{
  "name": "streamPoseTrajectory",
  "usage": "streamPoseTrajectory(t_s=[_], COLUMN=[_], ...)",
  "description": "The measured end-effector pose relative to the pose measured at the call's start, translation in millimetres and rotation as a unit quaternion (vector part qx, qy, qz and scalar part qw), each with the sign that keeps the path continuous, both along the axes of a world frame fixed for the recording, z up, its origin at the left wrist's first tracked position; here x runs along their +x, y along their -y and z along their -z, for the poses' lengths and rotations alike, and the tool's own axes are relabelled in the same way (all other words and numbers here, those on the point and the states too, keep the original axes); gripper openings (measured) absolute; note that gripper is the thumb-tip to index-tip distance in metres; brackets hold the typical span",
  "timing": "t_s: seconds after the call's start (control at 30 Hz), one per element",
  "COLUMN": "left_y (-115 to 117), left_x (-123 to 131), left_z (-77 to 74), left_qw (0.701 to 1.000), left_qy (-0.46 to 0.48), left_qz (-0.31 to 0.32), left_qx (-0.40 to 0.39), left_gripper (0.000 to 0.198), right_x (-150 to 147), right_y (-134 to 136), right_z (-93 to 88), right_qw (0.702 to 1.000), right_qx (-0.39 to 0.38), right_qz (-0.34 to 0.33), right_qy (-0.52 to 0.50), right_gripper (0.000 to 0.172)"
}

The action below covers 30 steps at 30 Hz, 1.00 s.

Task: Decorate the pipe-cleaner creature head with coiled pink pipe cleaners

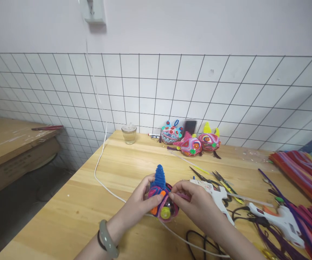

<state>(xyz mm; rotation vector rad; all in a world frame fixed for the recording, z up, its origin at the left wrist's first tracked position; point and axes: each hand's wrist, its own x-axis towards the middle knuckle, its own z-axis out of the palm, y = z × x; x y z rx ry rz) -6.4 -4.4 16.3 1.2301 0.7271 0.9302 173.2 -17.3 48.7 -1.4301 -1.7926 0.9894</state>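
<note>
A pair of bare hands worked above a wooden table on a fuzzy, horned figure, held to the right of a drinking glass and nearer the wearer than it. The left hand was clamped around the figure's left flank, thumb pressed near an orange piece, the blue horn rising beside its fingers. The right hand had thumb and forefinger together at the opposite flank, apparently pinching a pink strip by a dark, shiny dome; the fingers hid the exact contact. The step in hand looked to be fixing that strip along the dome's border, with a yellow button already in place. The next move seemed to call for a steady left hold while the right guided the strip close along the edge and pressed it down. Right of the glass, by the wall, sat three decorated figures; farther right of it and nearer the wearer lay scissors and two white glue guns.
</note>
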Motion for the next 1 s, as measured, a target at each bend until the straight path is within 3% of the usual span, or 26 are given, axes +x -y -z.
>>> streamPoseTrajectory(t_s=[0.3, 0.57, 1.0], left_y=[1, 2, -1], left_x=[1, 3, 2], left_z=[4.1, -1.5, 3.4], left_qw=[0.999, 0.998, 0.998], left_qy=[-0.021, -0.023, -0.025], left_qz=[-0.021, -0.022, -0.025], left_qx=[-0.035, -0.049, -0.049], left_gripper=[0.032, 0.032, 0.038], right_x=[3, 6, -1], right_y=[-5, -12, -6], right_z=[4.8, 13.8, 12.4], right_qw=[0.999, 0.991, 0.995], right_qx=[-0.041, -0.08, -0.059], right_qz=[-0.005, -0.019, -0.026], right_qy=[-0.033, -0.105, -0.069], right_gripper=[0.01, 0.011, 0.009])
